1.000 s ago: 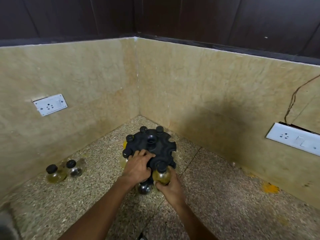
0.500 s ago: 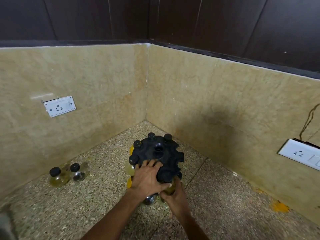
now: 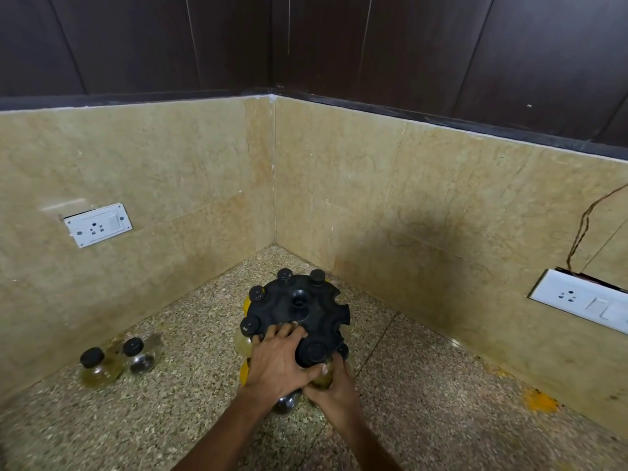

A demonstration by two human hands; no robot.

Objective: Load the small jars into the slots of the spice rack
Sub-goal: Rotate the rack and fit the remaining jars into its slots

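A round black spice rack (image 3: 302,309) stands on the speckled counter near the wall corner. Several black-capped jars sit in its rim slots at the back and left. My left hand (image 3: 277,360) lies on the rack's near top, fingers spread and pressing down. My right hand (image 3: 331,385) is wrapped around a small jar of yellowish content (image 3: 323,377), whose black cap (image 3: 314,350) is in the near slot. Two loose jars stand to the left: one yellowish jar (image 3: 97,368) and one darker jar (image 3: 139,355).
Tiled walls meet in a corner just behind the rack. A white socket (image 3: 98,226) is on the left wall, and a second socket plate (image 3: 577,300) with a loose wire is on the right wall. An orange stain (image 3: 540,402) marks the counter at right.
The jar in my right hand has gone from beside the rack's near edge up into the near slot. My left hand stays on the rack top. The camera has tilted up slightly.
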